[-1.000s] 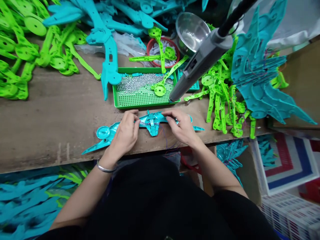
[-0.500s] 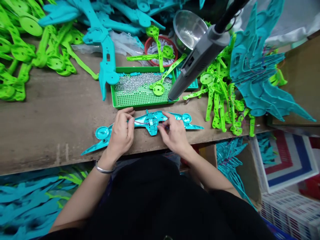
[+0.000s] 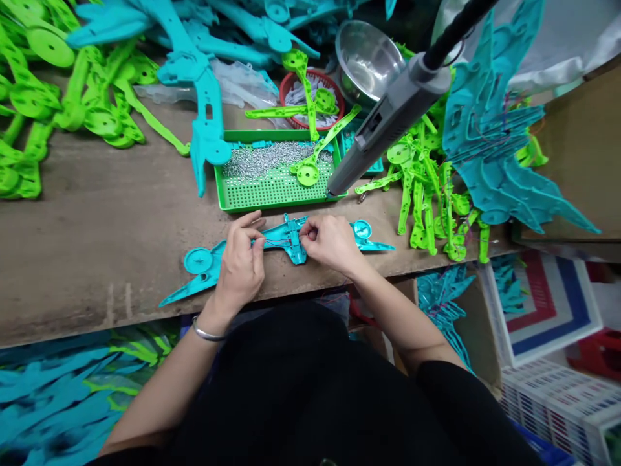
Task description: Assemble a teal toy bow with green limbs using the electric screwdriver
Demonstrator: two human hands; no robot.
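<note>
A blue plastic wing-shaped shell [image 3: 295, 249] lies hollow side up near the table's front edge, with round cups toward both ends. Thin dark red wires [image 3: 272, 241] run along its inside to the middle block. My left hand [image 3: 241, 259] rests over the shell's left half, thumb and forefinger pinched together on the wires. At the middle block, my right hand [image 3: 332, 243] has its thumb and forefinger pinched on a wire end; the fingertips partly hide it. Just behind the shell stands a green perforated tray [image 3: 262, 195] holding many small silver screws [image 3: 252, 160].
A grey electric screwdriver [image 3: 388, 123] hangs down at the tray's right corner. Lime-green plastic parts [image 3: 417, 188] and blue shells [image 3: 504, 142] are heaped to the right, more to the left. Behind the tray are a red basket [image 3: 288, 84] and a steel bowl [image 3: 363, 55].
My right hand has moved left and turned over the middle block, its fingers now curled in a pinch. My left hand has shifted slightly right.
</note>
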